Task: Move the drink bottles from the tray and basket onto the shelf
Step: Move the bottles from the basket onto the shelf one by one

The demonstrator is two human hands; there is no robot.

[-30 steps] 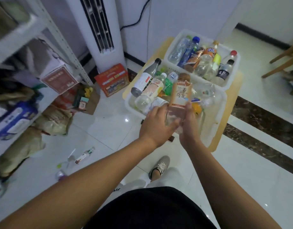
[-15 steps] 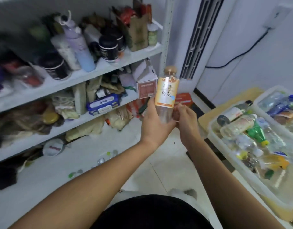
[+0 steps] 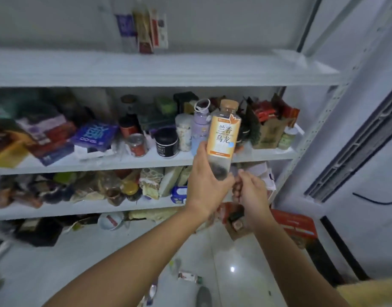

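Orange-label bottle held up in front of the shelf, not on it yet

The bottle is clear with a tan cap, upright and leaning a touch to the right; it hangs in the air in front of the crowded middle board of the white shelf and isn't resting on any board; the left hand is wrapped round its lower half, thumb up along the label edge; the right hand sits just beside the bottle's base with its fingers curled in, but honestly can't tell if it's pinching the bottom or just next to it; behind the bottle on that board are a lilac flask, a black jar and a red can; a few flat packets stand at the back of the top board; a red box sits on the floor by the shelf's right post.
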